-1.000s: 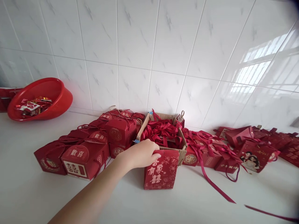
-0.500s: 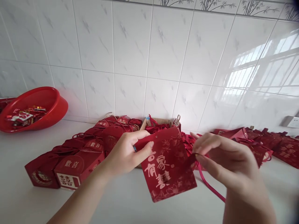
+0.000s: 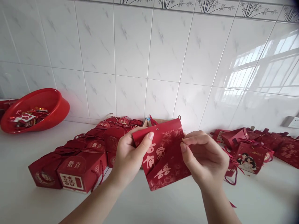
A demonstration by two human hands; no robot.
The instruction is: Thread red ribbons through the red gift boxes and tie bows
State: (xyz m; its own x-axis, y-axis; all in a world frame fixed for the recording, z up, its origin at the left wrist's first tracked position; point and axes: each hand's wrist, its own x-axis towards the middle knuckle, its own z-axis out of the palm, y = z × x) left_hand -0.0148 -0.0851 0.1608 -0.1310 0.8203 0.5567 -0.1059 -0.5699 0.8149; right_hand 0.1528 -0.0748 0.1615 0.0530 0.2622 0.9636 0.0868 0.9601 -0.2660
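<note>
A red basin (image 3: pixel 63 109) sits tilted on the pale surface (image 3: pixel 14 171), with shiny wrapped packets (image 3: pixel 30 117) inside. Behind the basin runs a glossy white tiled wall (image 3: pixel 130 46); far to its right are a wall socket (image 3: pixel 293 122), a barred-window reflection (image 3: pixel 243 70) and, higher up, a bamboo-patterned border (image 3: pixel 216 7).

The red packet (image 3: pixel 164 135) stood upright on the surface (image 3: pixel 130 205) in front of the carton (image 3: pixel 161 122), under the left hand (image 3: pixel 130 155); now it is raised and tilted between both hands. The right hand (image 3: pixel 205 157), at first out of view, then just off the packet's right side, has moved in to that edge. The dark red strip (image 3: pixel 169 158) in its fingers now crosses the printed characters. The bamboo border (image 3: pixel 175 4) and wall socket (image 3: pixel 293 122) have come into view.
</note>
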